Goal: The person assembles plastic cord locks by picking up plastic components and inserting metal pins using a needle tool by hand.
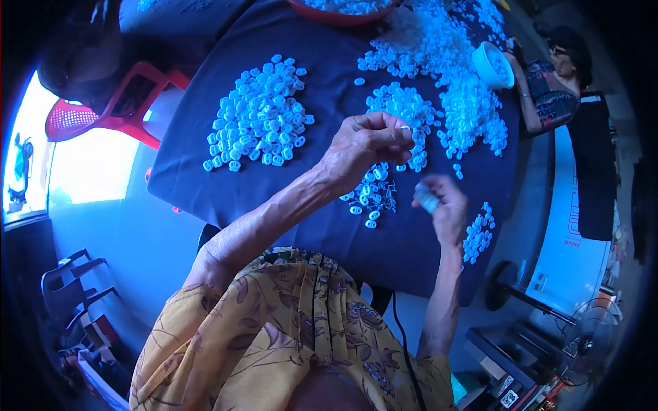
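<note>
One white piece (405, 128), left hand (367, 145), one blurred object (428, 199), right hand (449, 207)

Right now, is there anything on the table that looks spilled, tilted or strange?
The white tub beside the far-right heap of plastic pieces appears tilted, though the fisheye lens may exaggerate it. One oval piece lies alone on the dark tablecloth, apart from the heaps. Nothing looks clearly damaged.

Your shirt (295, 335) showing brown-purple leaf print over mustard yellow at six o'clock. Tablecloth (329, 89) looking dark navy. Pieces (260, 113) gleaming bluish white at eleven; chair (72, 122) glowing red at ten.
</note>
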Action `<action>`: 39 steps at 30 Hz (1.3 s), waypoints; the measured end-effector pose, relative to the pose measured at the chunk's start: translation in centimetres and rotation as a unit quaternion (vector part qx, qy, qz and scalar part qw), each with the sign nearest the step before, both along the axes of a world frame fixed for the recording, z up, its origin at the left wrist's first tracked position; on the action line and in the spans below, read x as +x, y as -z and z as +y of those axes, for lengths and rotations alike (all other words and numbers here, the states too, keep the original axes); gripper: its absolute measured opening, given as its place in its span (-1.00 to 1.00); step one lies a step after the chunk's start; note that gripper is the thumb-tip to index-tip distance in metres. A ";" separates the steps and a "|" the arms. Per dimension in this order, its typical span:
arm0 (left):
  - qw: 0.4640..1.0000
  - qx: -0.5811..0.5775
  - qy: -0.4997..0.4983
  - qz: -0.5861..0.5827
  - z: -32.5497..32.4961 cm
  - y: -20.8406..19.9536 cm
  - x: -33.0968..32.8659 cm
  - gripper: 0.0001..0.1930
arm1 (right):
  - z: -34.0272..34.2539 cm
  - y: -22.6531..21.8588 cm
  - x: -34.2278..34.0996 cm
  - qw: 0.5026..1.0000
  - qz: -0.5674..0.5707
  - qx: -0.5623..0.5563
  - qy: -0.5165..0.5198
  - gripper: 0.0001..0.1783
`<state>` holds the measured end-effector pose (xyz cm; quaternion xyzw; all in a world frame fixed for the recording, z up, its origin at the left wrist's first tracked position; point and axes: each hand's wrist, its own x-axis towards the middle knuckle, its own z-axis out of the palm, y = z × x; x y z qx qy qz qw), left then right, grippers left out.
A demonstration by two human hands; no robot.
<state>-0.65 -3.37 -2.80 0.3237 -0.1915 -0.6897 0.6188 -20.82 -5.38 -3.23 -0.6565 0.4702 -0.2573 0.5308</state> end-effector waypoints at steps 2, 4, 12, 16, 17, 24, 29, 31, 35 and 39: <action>1.000 -0.010 -0.008 0.011 0.2 -0.6 0.0 -0.88 | -1.4 -2.6 1.9 0.997 -0.060 -0.046 0.017 -0.85; 1.000 -0.010 0.000 0.019 0.2 -0.9 -0.1 -0.88 | -2.3 -4.1 3.5 0.994 -0.092 -0.060 0.024 -0.83; 0.998 -0.041 -0.012 0.035 0.2 -2.1 0.6 -0.89 | -3.1 -6.0 7.2 0.979 -0.193 -0.021 0.060 -0.85; 0.998 -0.049 -0.025 0.031 0.1 -2.5 0.9 -0.89 | -3.4 -5.9 7.7 0.975 -0.214 -0.033 0.043 -0.86; 0.998 -0.047 -0.025 0.029 0.1 -2.6 1.0 -0.89 | -3.4 -5.7 7.8 0.976 -0.213 -0.033 0.038 -0.86; 0.996 -0.073 -0.043 0.022 -0.1 -2.6 0.9 -0.88 | -3.0 -6.4 8.1 0.978 -0.191 -0.073 0.030 -0.79; 0.995 -0.088 -0.046 0.013 -0.1 -2.8 1.0 -0.86 | -3.2 -6.9 7.8 0.988 -0.133 -0.074 0.030 -0.75; 0.995 -0.087 -0.058 0.003 0.0 -3.3 0.7 -0.88 | -3.4 -7.2 7.9 0.980 -0.188 -0.062 0.020 -0.75; 0.992 -0.104 -0.069 -0.028 -0.1 -3.5 0.5 -0.88 | -3.5 -7.7 7.9 0.981 -0.176 -0.075 0.029 -0.74; 0.991 -0.109 -0.067 -0.050 -0.1 -3.6 0.7 -0.87 | -3.3 -7.8 8.1 0.975 -0.202 -0.089 0.031 -0.81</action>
